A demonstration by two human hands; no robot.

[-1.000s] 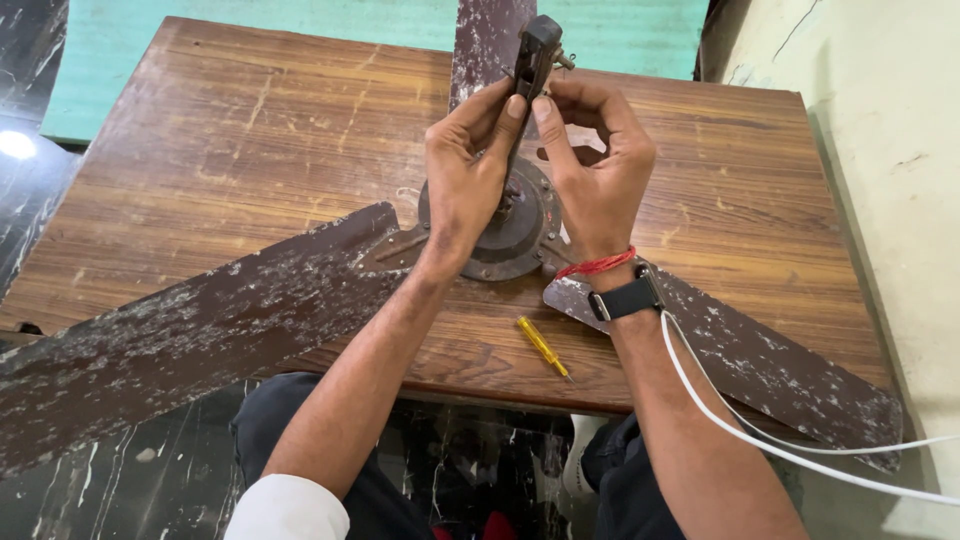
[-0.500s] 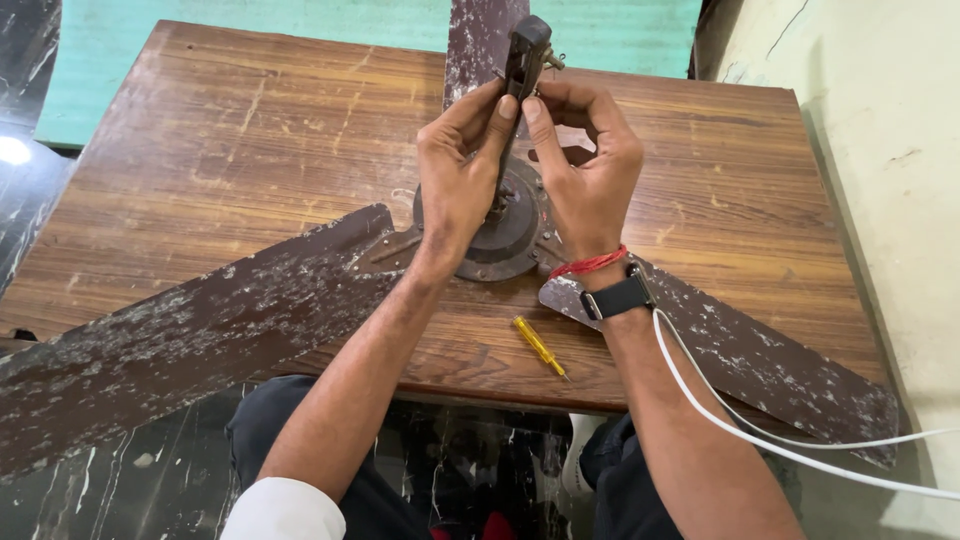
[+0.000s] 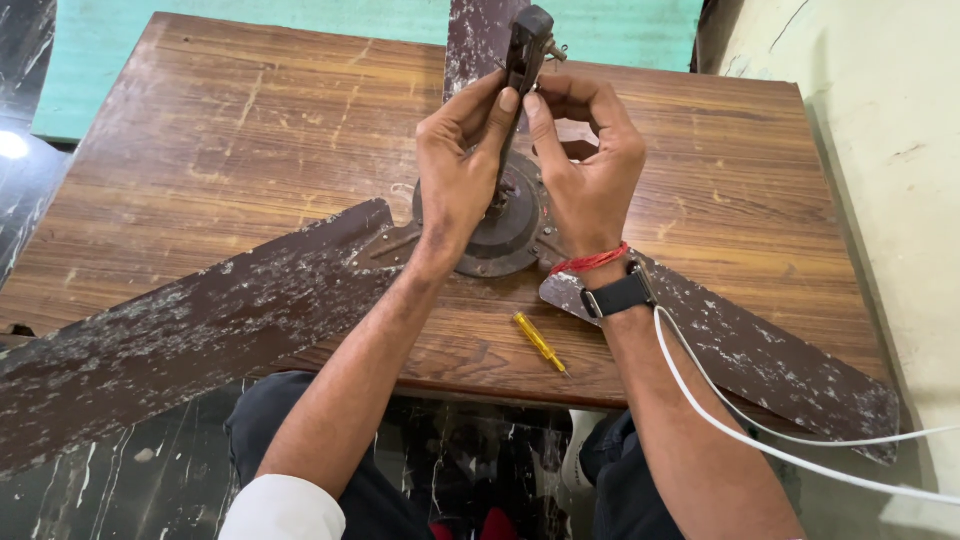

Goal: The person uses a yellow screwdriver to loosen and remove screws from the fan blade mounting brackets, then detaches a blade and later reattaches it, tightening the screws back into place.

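Change over the last second: the left hand (image 3: pixel 462 170) and right hand (image 3: pixel 585 170) sit slightly higher and nearer together on the fan's upright dark rod (image 3: pixel 522 70). The right thumb, earlier held off to the right, now presses beside the left thumb against the rod. The view has shifted slightly left.

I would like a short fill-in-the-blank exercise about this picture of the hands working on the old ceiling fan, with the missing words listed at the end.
1. Both hands, the left hand and the right hand, grip the fan's upright ____ above the motor hub.
2. The small screwdriver lying on the wooden table has a ____ handle.
3. A dark watch and a red thread sit on the ____ wrist.
4. The cable crossing the lower right is ____.

Missing words: rod; yellow; right; white
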